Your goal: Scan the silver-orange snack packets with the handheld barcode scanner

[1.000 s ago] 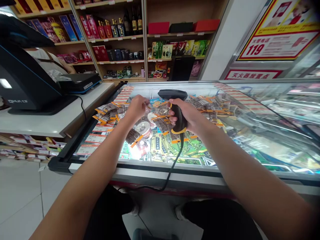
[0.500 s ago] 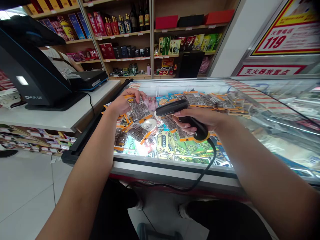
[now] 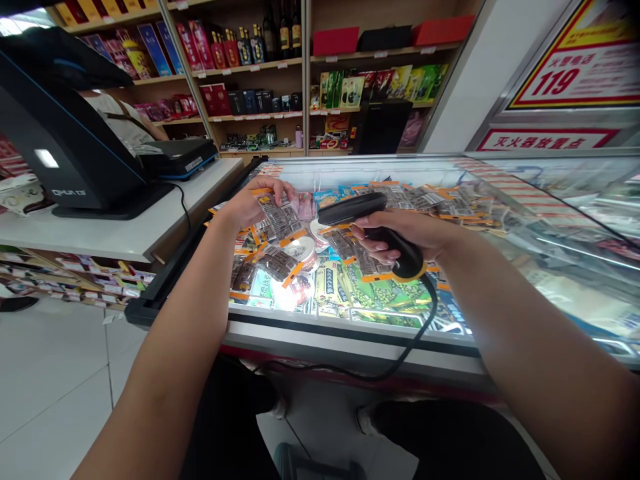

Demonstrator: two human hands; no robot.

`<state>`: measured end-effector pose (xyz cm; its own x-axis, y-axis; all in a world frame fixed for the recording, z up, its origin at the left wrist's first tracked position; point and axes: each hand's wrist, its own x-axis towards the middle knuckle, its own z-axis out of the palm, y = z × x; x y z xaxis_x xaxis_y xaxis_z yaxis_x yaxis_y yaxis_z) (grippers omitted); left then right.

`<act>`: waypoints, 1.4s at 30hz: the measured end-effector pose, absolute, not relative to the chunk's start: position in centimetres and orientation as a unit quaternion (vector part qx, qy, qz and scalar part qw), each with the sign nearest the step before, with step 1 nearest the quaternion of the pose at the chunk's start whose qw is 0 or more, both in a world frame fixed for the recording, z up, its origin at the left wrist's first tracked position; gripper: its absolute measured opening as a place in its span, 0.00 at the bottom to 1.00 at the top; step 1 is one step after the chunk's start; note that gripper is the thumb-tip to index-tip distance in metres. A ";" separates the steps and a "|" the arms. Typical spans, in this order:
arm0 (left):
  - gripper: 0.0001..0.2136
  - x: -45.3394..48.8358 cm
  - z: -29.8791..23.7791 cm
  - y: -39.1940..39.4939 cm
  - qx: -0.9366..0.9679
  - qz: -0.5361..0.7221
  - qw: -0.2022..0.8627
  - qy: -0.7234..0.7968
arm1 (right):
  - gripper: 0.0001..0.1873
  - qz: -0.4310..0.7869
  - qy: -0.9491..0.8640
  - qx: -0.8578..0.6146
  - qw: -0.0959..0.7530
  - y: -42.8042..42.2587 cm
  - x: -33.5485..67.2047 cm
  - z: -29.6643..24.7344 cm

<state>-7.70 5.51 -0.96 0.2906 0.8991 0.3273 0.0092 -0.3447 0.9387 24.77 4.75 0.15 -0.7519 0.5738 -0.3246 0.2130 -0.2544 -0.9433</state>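
Note:
My left hand point(image 3: 263, 200) pinches the upper end of a clear snack packet point(image 3: 281, 219) with orange edges and dark contents. My right hand point(image 3: 395, 237) is wrapped around the handle of a black barcode scanner point(image 3: 353, 208), whose head points left toward that packet. From the handle's base a black cable point(image 3: 423, 327) loops down over the freezer's front edge. Beneath both hands lie more orange-edged packets point(image 3: 277, 263), round tubs with clear lids point(image 3: 300, 250) and green bags point(image 3: 390, 293) inside the chest freezer point(image 3: 350, 333).
On the left counter point(image 3: 125, 233) stand a dark checkout terminal point(image 3: 75, 133) and a black flat-topped device point(image 3: 177, 157). Someone in a white top point(image 3: 117, 120) is behind them. Shelves of boxes and bottles point(image 3: 250, 50) line the back. A striped glass lid point(image 3: 520, 190) covers the freezer's right part.
My right hand and the scanner have shifted slightly right and up, away from the packet. My left hand keeps its pinch on the packet, almost unmoved.

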 end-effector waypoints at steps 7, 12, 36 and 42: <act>0.14 -9.4 -1.8 7.9 0.670 0.480 -0.037 0.564 | 0.17 0.724 -0.526 -0.363 0.259 5.5 24.4 0.1; 0.11 -10.2 -2.8 7.1 0.668 0.235 -0.073 0.702 | 0.16 0.719 -0.523 -0.369 0.272 5.7 24.5 0.1; 0.17 -2.1 -2.1 5.1 0.746 0.229 0.309 0.544 | 0.16 0.715 -0.561 -0.356 0.217 5.3 24.5 0.4; 0.11 -6.9 -2.0 7.3 0.654 0.443 0.312 0.528 | 0.18 0.711 -0.571 -0.359 0.201 5.1 24.3 0.0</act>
